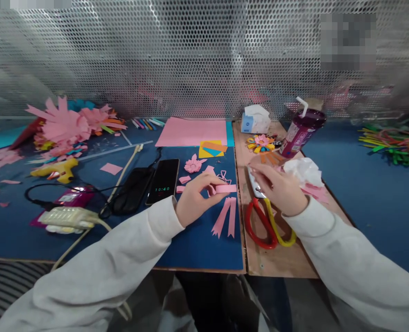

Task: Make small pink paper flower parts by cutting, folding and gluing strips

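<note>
My left hand (195, 197) pinches a pink paper strip (225, 188) held level just above the blue mat (197, 240). Two more pink strips (226, 220) lie on the mat right below it. My right hand (280, 189) rests on the wooden board (277, 263), fingers curled over the blades of scissors (266, 221) with a red and a yellow handle loop. A small pink paper flower (192, 164) and pink scraps lie beyond my left hand.
A phone (163, 180), a dark case (130, 190) and a power strip (66, 217) lie left. A yellow glue gun (56, 168), big paper flowers (66, 125), a pink sheet (193, 132), a tissue box (255, 119), a purple cup (300, 133) and crumpled tissue (304, 171) surround the work spot. Mesh wall behind.
</note>
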### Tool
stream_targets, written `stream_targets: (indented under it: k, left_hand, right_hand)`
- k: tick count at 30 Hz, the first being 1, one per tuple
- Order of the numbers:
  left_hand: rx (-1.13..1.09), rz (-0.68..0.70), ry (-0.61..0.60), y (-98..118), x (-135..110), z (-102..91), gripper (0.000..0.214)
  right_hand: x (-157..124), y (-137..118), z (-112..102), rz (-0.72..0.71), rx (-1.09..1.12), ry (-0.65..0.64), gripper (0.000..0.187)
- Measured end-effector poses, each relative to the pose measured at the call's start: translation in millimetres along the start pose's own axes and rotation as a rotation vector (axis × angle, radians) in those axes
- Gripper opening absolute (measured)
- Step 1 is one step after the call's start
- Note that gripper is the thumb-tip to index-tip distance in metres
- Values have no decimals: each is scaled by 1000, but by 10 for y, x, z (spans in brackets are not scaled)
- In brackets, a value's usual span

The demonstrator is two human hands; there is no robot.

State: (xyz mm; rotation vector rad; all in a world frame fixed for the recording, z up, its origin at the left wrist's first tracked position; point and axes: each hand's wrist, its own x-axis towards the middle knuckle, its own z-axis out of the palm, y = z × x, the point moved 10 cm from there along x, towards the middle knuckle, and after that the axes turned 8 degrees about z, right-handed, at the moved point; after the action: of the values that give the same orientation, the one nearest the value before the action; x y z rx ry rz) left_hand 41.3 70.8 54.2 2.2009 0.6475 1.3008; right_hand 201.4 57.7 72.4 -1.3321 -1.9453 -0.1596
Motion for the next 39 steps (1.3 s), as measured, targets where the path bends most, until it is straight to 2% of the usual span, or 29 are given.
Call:
stream_targets:
  k: [2, 4, 6, 8, 11, 17, 23, 27, 33, 39]
  left_hand:
    - [-144, -124, 12, -84, -32, 31, 10]
    - [-266, -247, 7, -155, -73, 92, 11]
    - [-371, -347, 8, -199, -111, 147, 14]
    - [-462, -421, 5, -217, -142, 200, 17]
    - [-560, -499, -37, -224, -186, 289, 19]
    - [-722, -599, -80, -265, -274, 411, 19]
    - [-836, -679, -98, -238, -327, 519, 28]
    - [-828, -661, -127, -195, -313, 538, 31]
    - [-699, -484, -155, -150, -242, 469, 38]
    - [-518, -373, -194, -125, -235, 440, 33]
  right_hand:
    - [-29, -72, -38, -21, 29, 8, 25]
    - [-43, -201, -103, -113, 87, 20, 23]
    - [-55, -334, -145, -201, 144, 13, 20]
    - [-64, -423, -149, -230, 189, -9, 23]
    - [-104, -525, -169, -251, 239, -1, 23]
    - [-173, -605, -290, -236, 239, 107, 21]
    - [-182, -628, -258, -242, 270, 78, 15]
    - [-158, -552, -205, -165, 344, 21, 14]
    - [-166, -405, -85, 13, 447, -69, 9]
    - [-189, -374, -71, 51, 491, -50, 11]
